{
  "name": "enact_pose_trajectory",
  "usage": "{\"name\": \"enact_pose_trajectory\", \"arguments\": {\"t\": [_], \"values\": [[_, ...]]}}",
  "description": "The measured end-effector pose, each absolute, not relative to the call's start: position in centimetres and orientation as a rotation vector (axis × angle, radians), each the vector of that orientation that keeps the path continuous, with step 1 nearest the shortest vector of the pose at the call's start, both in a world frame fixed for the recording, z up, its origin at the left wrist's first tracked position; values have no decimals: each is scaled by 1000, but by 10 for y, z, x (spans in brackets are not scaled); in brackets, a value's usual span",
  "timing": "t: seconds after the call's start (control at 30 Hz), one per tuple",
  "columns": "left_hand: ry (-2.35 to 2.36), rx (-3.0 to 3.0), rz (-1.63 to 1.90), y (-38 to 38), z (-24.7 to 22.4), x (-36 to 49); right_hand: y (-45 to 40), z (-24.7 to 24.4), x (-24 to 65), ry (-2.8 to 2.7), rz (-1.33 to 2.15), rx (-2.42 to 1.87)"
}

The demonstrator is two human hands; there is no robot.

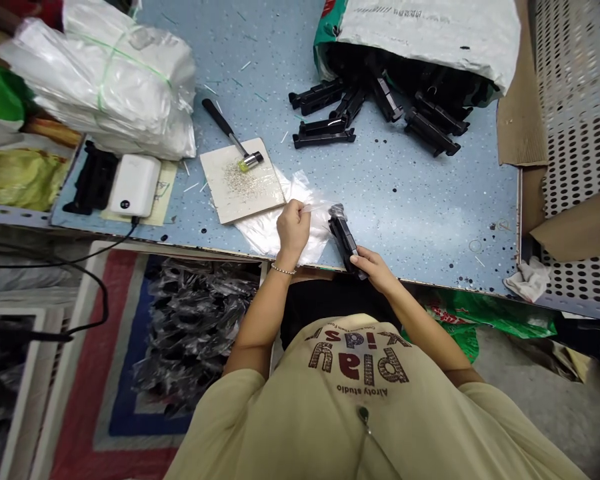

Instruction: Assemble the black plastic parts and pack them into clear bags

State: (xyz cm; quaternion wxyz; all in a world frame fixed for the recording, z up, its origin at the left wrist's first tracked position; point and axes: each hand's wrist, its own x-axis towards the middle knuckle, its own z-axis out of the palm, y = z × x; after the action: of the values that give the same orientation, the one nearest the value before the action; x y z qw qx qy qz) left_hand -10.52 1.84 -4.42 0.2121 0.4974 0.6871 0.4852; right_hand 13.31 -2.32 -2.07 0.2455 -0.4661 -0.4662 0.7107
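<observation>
L hand (293, 230) pinching a clear bag (316, 207), prob. keeping it taut; R hand (373, 268) gripping a black part (344, 239) by its near end, at the table (430, 220) edge, likely leaving the far end free. Far end inside bag or just against it? Can't tell. Sack (430, 27) contents half-hidden.

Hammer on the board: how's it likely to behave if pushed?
The hammer is probably stiff: a straight shaft joins handle to head. Likely head-heavy, since the head looks partly metal. Its rounded head may rock, but the long handle sticking out past the board's edge should stop it rolling far.
</observation>
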Motion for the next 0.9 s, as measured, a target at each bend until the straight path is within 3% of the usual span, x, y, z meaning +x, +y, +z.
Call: {"name": "enact_pose_trajectory", "arguments": {"t": [0.3,0.57,0.77,0.9], "values": [[1697,1422,1399,45,-31,-111,-21,-12,141,-1599,2126,-1162],[1718,1521,1266,40,-48,-123,-20,-24,133,-1290,1767,-1246],[1770,1198,1375,36,-41,-135,-21,-32,136,-1273,2172,-1062],[1448,788,1216,41,-28,-135,-14,-29,139,-1435,2078,-1023]]}}
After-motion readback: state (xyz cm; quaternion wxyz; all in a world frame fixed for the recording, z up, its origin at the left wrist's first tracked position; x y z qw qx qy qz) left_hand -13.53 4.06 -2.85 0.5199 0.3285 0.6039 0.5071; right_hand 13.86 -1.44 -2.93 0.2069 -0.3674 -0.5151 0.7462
